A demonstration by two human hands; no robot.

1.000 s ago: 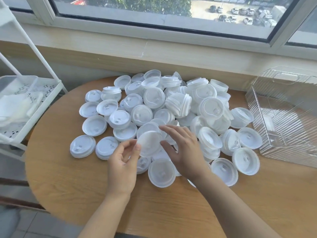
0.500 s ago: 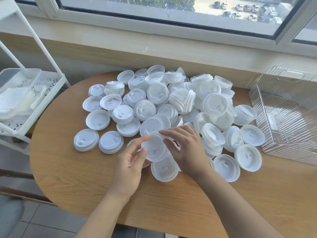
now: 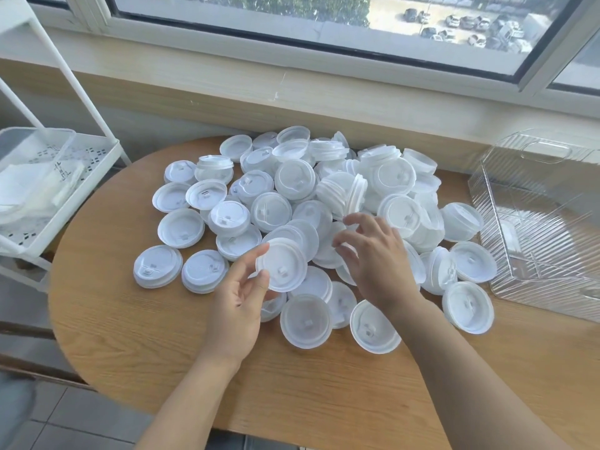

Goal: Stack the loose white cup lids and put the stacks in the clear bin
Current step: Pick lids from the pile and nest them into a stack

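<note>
Head view: left grip (image 3: 240, 293) pinching lid (image 3: 281, 265)

dozens of lids (image 3: 281, 266), one clear bin (image 3: 539, 222), two hands (image 3: 238, 306)

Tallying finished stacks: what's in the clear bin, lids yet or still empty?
Empty, as far as it shows. The clear bin shows only its ribbed walls and floor; every white lid lies on the table or in a hand.

A white rack (image 3: 61, 177) stands left of the wooden table (image 3: 130, 336), beneath a window (image 3: 324, 24).
</note>
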